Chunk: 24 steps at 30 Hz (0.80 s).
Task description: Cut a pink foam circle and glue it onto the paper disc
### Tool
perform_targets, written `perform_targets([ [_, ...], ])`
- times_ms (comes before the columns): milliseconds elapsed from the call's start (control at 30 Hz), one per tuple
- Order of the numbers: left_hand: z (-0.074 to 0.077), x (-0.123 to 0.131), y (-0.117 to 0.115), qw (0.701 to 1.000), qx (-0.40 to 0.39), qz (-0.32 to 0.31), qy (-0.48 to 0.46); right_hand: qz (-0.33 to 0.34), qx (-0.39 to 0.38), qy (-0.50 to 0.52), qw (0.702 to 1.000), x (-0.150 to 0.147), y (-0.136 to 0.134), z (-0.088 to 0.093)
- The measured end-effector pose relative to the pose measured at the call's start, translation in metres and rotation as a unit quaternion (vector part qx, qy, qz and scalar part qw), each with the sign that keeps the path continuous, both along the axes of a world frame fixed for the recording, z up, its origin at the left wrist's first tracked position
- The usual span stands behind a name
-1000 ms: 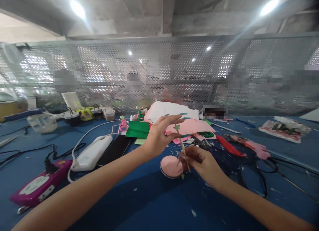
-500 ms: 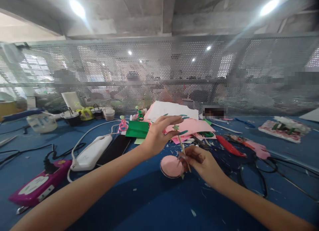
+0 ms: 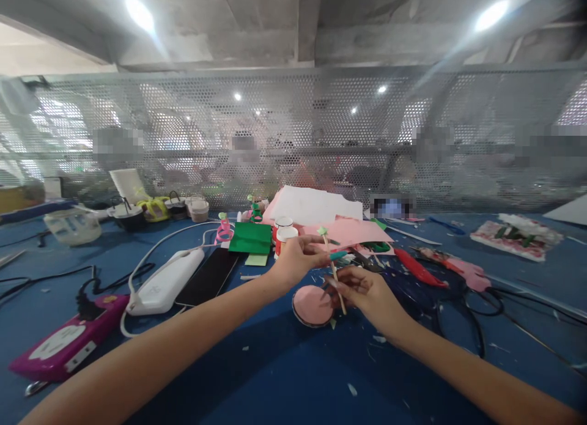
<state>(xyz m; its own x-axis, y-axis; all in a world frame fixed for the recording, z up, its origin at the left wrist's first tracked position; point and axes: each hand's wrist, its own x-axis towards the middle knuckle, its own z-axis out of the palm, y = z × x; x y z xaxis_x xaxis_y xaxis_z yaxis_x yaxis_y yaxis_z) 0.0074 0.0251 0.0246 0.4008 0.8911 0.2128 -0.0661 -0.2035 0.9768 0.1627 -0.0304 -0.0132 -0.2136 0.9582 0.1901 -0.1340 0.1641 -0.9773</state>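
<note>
A thin pale stick [image 3: 340, 299] with a small light-green star [image 3: 322, 231] at its top slants upright in front of me. My right hand [image 3: 364, 293] pinches its lower part between thumb and fingers. My left hand [image 3: 296, 263] has its thumb and fingertips, with long teal nails, closed about the stick just under the star. Beside my right fingertips is a round pink disc [image 3: 312, 304] with a dark-edged rim; whether those fingers also grip it, I cannot tell. A red-and-white jar [image 3: 285, 232] stands right behind my left hand.
Pink and white sheets [image 3: 316, 205] lie piled behind my hands. Left are a green card [image 3: 250, 237], a black phone [image 3: 211, 277], a white power bank [image 3: 167, 281] and a purple power strip [image 3: 68, 339] with cables. Right are a red-handled tool [image 3: 419, 268] and a pink glue gun [image 3: 468, 271].
My left hand has come down from above the star, its spread fingers closing about the upper stick. The jar behind it now shows. My right hand keeps its hold on the stick.
</note>
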Motion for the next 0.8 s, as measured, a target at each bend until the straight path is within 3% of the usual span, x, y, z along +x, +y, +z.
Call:
perform_targets([
  [167,0.002,0.004,-0.007,0.999,-0.007,-0.003,-0.045,-0.002,0.009,-0.025,1.000,0.001,0.000,0.002],
  [300,0.024,-0.004,-0.003,0.994,0.044,0.038,-0.091,-0.029,0.116,-0.074,0.990,0.008,0.003,-0.001],
  [367,0.038,-0.013,0.002,0.994,0.081,0.055,-0.042,-0.039,0.174,-0.131,0.975,0.012,0.004,-0.004],
  [433,0.046,-0.022,0.007,0.987,0.117,0.061,0.096,-0.044,0.210,-0.221,0.951,0.015,0.003,-0.008],
  [500,0.048,-0.030,0.012,0.959,0.147,0.024,0.241,-0.035,0.227,-0.309,0.923,0.015,0.002,-0.010],
  [567,0.042,-0.033,0.014,0.938,0.157,0.003,0.310,-0.005,0.228,-0.370,0.901,0.014,0.000,-0.011],
  [700,0.029,-0.030,0.017,0.927,0.152,-0.022,0.343,0.027,0.216,-0.398,0.891,0.014,0.002,-0.012],
  [800,0.027,-0.031,0.020,0.934,0.134,0.000,0.331,0.025,0.224,-0.390,0.893,0.016,0.006,-0.014],
])
